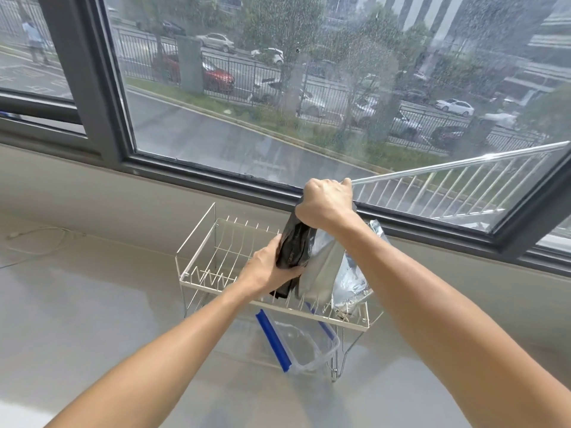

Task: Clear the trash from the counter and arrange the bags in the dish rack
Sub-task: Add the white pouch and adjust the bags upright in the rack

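A white wire dish rack (pixel 197 245) stands on the grey counter below the window. Three bags stand upright at its right end: a black bag (pixel 295 242), a matte grey bag (pixel 321 270) and a shiny silver bag (pixel 352 282). My right hand (pixel 326 200) grips the tops of the black and grey bags from above. The black bag's lower left side is held by my left hand (pixel 268 270). The bags' bottoms rest among the rack's prongs.
Under the rack lies a clear plastic container (pixel 309 344) with a blue strip (pixel 273 341) along its edge. A thin white cable (pixel 40 239) runs along the counter at far left. The window sill (pixel 185 177) and a metal rail (pixel 463 163) are right behind the rack.
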